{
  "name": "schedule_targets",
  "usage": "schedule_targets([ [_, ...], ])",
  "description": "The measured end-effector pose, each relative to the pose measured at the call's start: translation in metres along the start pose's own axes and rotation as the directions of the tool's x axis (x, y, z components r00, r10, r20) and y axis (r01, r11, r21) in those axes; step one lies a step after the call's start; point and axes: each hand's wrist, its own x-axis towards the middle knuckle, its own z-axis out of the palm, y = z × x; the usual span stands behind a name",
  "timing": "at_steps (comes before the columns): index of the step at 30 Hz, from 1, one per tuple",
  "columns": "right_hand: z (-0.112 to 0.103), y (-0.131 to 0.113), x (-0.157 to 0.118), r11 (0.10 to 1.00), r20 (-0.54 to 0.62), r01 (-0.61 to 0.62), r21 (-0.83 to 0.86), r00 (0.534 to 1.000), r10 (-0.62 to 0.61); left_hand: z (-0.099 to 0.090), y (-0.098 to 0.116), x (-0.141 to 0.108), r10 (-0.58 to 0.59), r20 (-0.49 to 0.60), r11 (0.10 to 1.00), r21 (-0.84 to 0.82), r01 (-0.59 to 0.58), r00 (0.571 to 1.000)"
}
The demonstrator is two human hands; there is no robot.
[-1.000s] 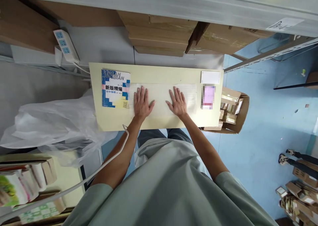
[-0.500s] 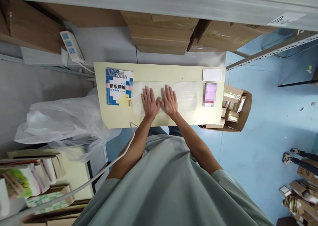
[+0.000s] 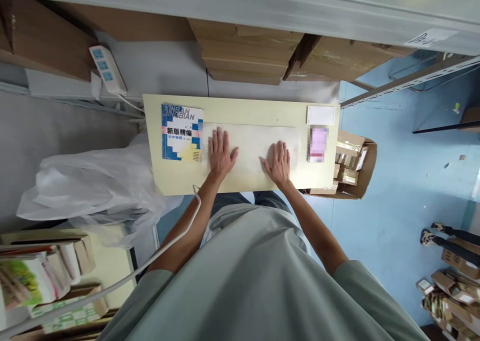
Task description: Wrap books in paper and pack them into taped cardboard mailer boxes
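Left hand [image 3: 220, 160] and right hand [image 3: 279, 168] moved apart, fingers [image 3: 220, 140] slightly spread, on translucent sheet [image 3: 249, 146]

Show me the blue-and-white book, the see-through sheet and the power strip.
Blue-and-white book [image 3: 182, 132]: head view, middle of the front cover.
See-through sheet [image 3: 250, 148]: head view, its bare middle.
Power strip [image 3: 108, 71]: head view, middle of its body.

Table [image 3: 240, 112]: pale yellow, rectangular
Sheet [image 3: 249, 142]: translucent, centre
Book [image 3: 182, 143]: blue-and-white, nine o'clock
White rectangle [image 3: 320, 115]: two o'clock
Blurred pink item [image 3: 318, 142]: three o'clock
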Motion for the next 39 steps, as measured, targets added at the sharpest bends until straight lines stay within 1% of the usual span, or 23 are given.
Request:
schedule_targets([
  [3, 0.002, -0.020, 0.019, 1.000, 0.013, 0.030, 0.006, 0.999, -0.030, 0.000, 0.002, -0.002, -0.071, -0.071, 0.997, -0.005, 0.071, 0.995],
  [5, 0.007, -0.029, 0.032, 0.999, 0.013, 0.039, 0.013, 0.999, -0.039, 0.000, 0.001, -0.003, -0.084, -0.066, 0.996, -0.006, 0.084, 0.994],
  [7, 0.014, -0.032, 0.040, 0.999, -0.008, 0.040, 0.016, 0.999, -0.040, -0.001, -0.001, -0.004, -0.075, -0.047, 0.997, -0.002, 0.075, 0.996],
  [11, 0.023, -0.031, 0.041, 0.999, -0.051, 0.036, -0.002, 0.998, -0.036, -0.005, -0.002, -0.004, -0.066, -0.045, 0.998, -0.004, 0.066, 0.997],
  [17, 0.019, -0.034, 0.038, 0.999, -0.029, 0.029, -0.042, 0.999, -0.030, -0.006, 0.000, -0.004, -0.088, -0.008, 0.995, -0.039, 0.088, 0.996],
  [19, 0.018, -0.035, 0.038, 0.998, -0.031, 0.028, -0.051, 0.999, -0.030, -0.008, -0.001, -0.004, -0.076, 0.012, 0.996, -0.051, 0.077, 0.997],
  [21, 0.018, -0.034, 0.038, 0.998, -0.038, 0.024, -0.052, 0.999, -0.026, -0.016, -0.006, -0.005, -0.041, 0.029, 0.997, -0.062, 0.043, 0.999],
  [23, 0.018, -0.032, 0.037, 0.999, -0.038, 0.024, -0.049, 0.999, -0.025, -0.030, -0.017, -0.005, -0.013, 0.015, 0.998, -0.061, 0.014, 1.000],
  [25, 0.018, -0.033, 0.035, 0.999, -0.043, 0.017, -0.047, 0.999, -0.019, -0.049, -0.036, -0.004, -0.035, -0.056, 0.999, -0.034, 0.034, 0.998],
  [27, 0.018, -0.041, 0.034, 0.999, -0.053, 0.009, -0.047, 0.999, -0.012, -0.071, -0.060, -0.004, -0.122, -0.175, 0.992, 0.000, 0.124, 0.977],
  [29, 0.019, -0.058, 0.032, 0.999, -0.050, 0.019, -0.047, 0.999, -0.022, -0.091, -0.087, -0.003, -0.245, -0.269, 0.967, 0.004, 0.256, 0.931],
  [30, 0.020, -0.071, 0.031, 0.998, -0.035, 0.039, -0.046, 0.999, -0.041, -0.099, -0.100, -0.003, -0.311, -0.288, 0.946, -0.003, 0.324, 0.906],
  [31, 0.022, -0.087, 0.031, 0.997, -0.010, 0.070, -0.043, 0.997, -0.071, -0.106, -0.111, -0.003, -0.375, -0.291, 0.921, -0.010, 0.389, 0.880],
  [33, 0.028, -0.123, 0.029, 0.988, 0.051, 0.152, -0.028, 0.987, -0.150, -0.115, -0.128, -0.003, -0.479, -0.260, 0.871, -0.022, 0.491, 0.838],
  [36, 0.042, -0.178, 0.026, 0.955, 0.137, 0.296, 0.026, 0.945, -0.297, -0.120, -0.140, 0.002, -0.564, -0.185, 0.823, -0.056, 0.565, 0.804],
  [38, 0.052, -0.205, 0.023, 0.930, 0.170, 0.363, 0.064, 0.914, -0.369, -0.122, -0.142, 0.008, -0.608, -0.143, 0.793, -0.082, 0.603, 0.781],
  [39, 0.057, -0.213, 0.022, 0.923, 0.179, 0.376, 0.080, 0.906, -0.384, -0.123, -0.143, 0.011, -0.632, -0.128, 0.775, -0.090, 0.626, 0.764],
])
